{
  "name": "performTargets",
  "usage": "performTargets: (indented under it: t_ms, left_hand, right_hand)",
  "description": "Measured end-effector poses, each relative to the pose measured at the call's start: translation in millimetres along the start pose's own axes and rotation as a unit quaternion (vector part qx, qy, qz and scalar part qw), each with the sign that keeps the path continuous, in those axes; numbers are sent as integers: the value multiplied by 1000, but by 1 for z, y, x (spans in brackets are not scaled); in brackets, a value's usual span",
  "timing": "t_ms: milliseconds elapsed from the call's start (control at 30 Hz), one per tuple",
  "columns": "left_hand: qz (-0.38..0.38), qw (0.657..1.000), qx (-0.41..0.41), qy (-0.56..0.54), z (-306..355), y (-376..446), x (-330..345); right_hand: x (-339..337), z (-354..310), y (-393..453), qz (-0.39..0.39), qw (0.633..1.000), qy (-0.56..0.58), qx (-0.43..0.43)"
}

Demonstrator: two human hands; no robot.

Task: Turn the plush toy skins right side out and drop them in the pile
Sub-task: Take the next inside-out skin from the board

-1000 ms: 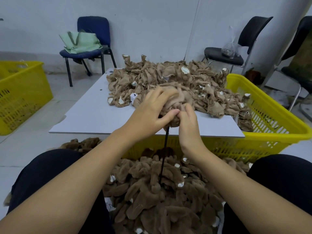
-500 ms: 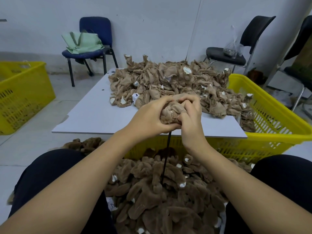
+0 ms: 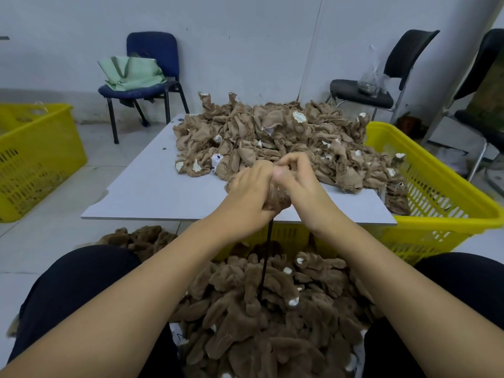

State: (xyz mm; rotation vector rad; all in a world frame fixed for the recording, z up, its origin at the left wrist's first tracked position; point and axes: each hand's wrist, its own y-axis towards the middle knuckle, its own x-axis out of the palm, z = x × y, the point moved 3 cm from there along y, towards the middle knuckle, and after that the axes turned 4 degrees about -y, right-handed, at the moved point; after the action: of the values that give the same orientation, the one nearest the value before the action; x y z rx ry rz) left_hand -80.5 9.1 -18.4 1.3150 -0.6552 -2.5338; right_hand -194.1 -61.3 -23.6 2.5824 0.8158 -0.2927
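Both hands, the left hand [image 3: 252,193] and right hand [image 3: 296,184], pinch one soft, light, floppy skin [image 3: 275,199] above the counter [image 3: 152,192] edge, which probably handles best gripped at its open seam.

White board [image 3: 152,192] — heaped with inside-out tan skins [image 3: 272,137] — spans a yellow basket [image 3: 436,208].

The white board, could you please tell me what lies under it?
A yellow basket carries the white board, its right end sticking out. What the basket holds beneath the board is covered.
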Motion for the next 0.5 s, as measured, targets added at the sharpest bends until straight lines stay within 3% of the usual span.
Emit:
performTargets:
  t_ms: [200,300,400,500]
  left_hand:
    - [-22,998,-57,-16,-4,6,6]
    - [-86,983,-108,-121,-8,3,1]
    - [-170,937,-143,-270,-12,0,-7]
    - [-151,917,-181,-323,-12,5,-15]
  right_hand:
    - [-6,5,-4,-57,997,-52,-16]
    - [0,14,-9,-64,997,-34,-25]
    - [3,15,-12,-48,997,-30,-49]
    - [3,14,-13,-38,997,-12,-64]
